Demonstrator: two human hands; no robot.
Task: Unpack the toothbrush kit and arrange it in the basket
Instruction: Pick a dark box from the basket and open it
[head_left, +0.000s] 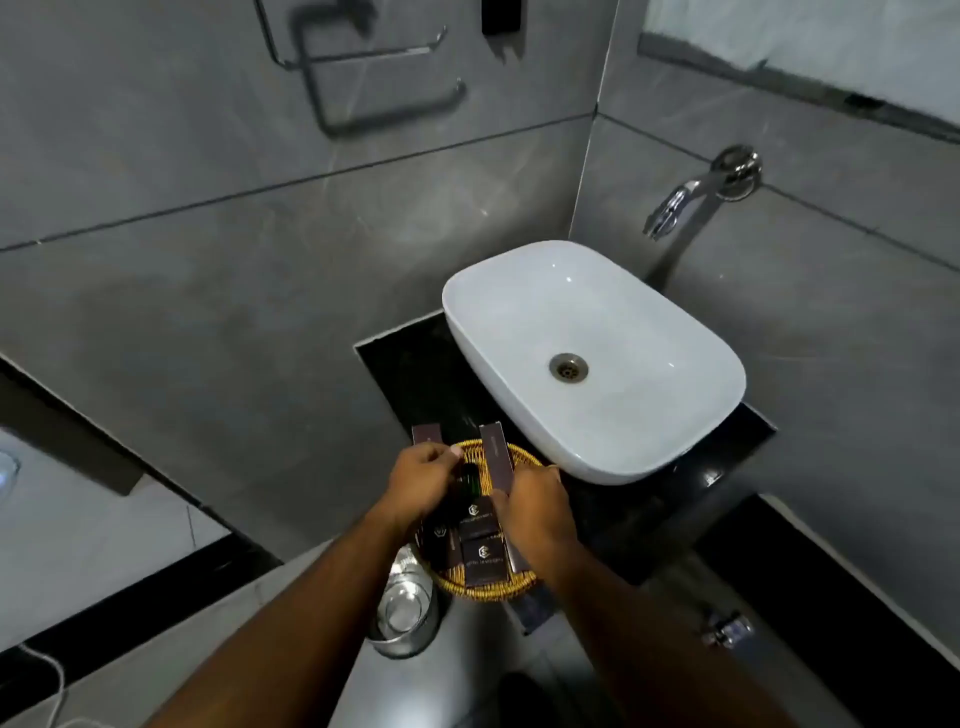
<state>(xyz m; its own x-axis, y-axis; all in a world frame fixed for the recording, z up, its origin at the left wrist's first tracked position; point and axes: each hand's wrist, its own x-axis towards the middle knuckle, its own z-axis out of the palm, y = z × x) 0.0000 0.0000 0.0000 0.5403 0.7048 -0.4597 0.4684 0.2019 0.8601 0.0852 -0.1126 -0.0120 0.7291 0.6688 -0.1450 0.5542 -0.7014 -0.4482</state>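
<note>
A round woven basket (524, 456) sits on the black counter, left of the sink. Inside it lie several dark brown boxes with a white logo (484, 558) and a dark bottle (470, 475). My left hand (421, 480) is over the basket's far left rim, fingers closed on a long brown toothbrush box (427, 434) that sticks out beyond the rim. My right hand (535, 506) grips a second long brown box (496, 457), which lies across the basket. The lower parts of both boxes are hidden by my hands.
A white basin (592, 358) with a metal drain stands right of the basket, under a wall tap (675, 202). A clear glass (402, 605) stands at the counter's front left edge, close to my left forearm. Grey tiled walls surround the black counter (727, 447).
</note>
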